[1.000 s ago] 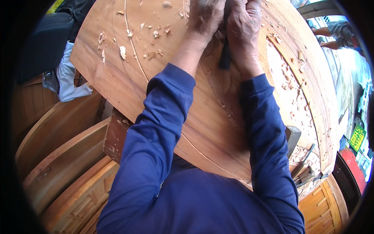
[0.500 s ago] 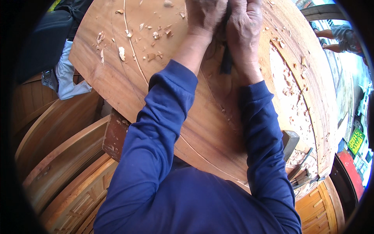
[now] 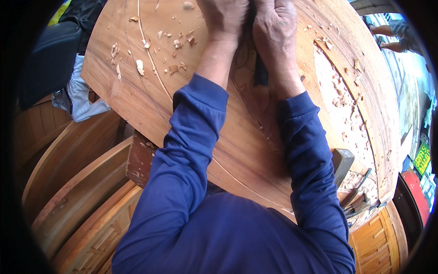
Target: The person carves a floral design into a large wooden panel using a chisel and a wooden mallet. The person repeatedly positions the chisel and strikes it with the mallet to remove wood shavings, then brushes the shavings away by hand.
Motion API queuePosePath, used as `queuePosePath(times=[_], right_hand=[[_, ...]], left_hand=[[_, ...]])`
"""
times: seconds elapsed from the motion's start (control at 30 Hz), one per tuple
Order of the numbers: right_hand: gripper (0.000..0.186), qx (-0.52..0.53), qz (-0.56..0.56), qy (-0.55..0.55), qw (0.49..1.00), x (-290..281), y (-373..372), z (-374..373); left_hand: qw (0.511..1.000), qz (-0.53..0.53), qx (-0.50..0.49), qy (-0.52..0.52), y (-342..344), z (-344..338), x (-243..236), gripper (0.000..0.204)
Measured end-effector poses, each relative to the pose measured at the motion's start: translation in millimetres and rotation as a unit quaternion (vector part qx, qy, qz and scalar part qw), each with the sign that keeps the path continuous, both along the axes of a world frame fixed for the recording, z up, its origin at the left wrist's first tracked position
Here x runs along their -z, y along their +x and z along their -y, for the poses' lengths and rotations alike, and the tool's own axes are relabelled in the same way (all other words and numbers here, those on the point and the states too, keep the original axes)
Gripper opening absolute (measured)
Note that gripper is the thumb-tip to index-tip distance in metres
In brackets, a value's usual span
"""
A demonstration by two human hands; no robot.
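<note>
Head view, looking down over both forearms onto a large round wooden tabletop [image 3: 150,98].

Left hand [image 3: 224,16] and right hand [image 3: 273,27] sit side by side at the far edge of the view, nearly touching. Both are curled down and pressed together around a dark tool [image 3: 260,73]. Only a short dark stretch of it shows, below and between the hands, so its kind cannot be told; perhaps a chisel or scraper. The fingertips are cut off by the frame, so the exact grip cannot be told.

Key relation: the tool's visible long axis runs near-to-far, roughly in line with the right forearm, and its working end lies under the hands on the far side. The right hand covers more of it; the left closes in from the left. Judged from this, any stroke would run along that near-far line.

The tool rests on the tabletop just right of a curved scribed groove [image 3: 146,45].

Surroundings:
- wood chips [image 3: 175,43] scattered left of the hands
- a pale, rough carved band [image 3: 340,98] to the right, full of shavings
- a mallet [image 3: 342,162] at the near right, well apart from the hands
- stacked curved wooden pieces [image 3: 77,182] at the lower left
</note>
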State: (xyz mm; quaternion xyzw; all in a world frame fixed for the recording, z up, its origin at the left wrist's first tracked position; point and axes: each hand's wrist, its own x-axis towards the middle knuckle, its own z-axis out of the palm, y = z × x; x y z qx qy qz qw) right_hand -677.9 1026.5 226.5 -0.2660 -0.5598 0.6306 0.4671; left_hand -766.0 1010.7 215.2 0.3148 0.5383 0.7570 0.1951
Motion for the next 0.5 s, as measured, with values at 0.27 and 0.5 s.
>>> queuePosePath(times=[0.27,0.5], right_hand=[[0.018,-0.044,-0.007,0.0,0.999,-1,-3,0],[0.02,-0.029,-0.044,-0.069,0.996,8,12,19]], left_hand=[[0.991,-0.062,-0.077,-0.088,-5,11,-10,0.031],[0.993,-0.064,-0.05,-0.085,9,19,-7,0.037]])
